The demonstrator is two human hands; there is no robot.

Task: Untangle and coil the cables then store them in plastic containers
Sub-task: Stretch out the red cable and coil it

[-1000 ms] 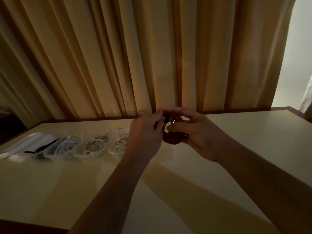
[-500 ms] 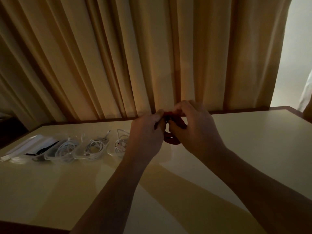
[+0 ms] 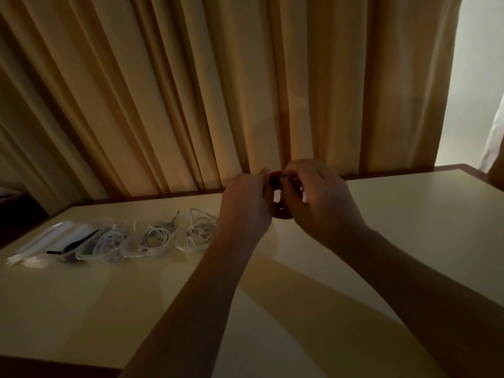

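Head view shows both hands raised a little above the far part of the table (image 3: 409,214), and between them is the red cable (image 3: 282,215), already wound into a small coil. The left hand (image 3: 246,205) has its fingers (image 3: 261,175) curled around the left side of the coil and grips it; only the back of this hand is visible, so the exact place of each fingertip I cannot tell. The right hand (image 3: 320,208) is also closed on the red cable: its fingers (image 3: 297,170) bend over the top of the coil, and its thumb presses from the near side. Most of the coil is covered by the two hands; only the lower arc and a small red part at the top can be seen, and the cable's ends or plugs I cannot make out in this dim light. Well apart to the left, on the same table, stands a row of clear plastic containers (image 3: 155,241). Three of them hold coiled white cables (image 3: 200,230), and the nearest one is partly hidden behind the left wrist. Further left lies a black cable (image 3: 79,241), and beside it some pale flat pieces (image 3: 41,241); whether these are lids or bags is not clear. Behind the table hangs a yellow curtain (image 3: 245,91). Both forearms are cut off by the lower edge of the picture.
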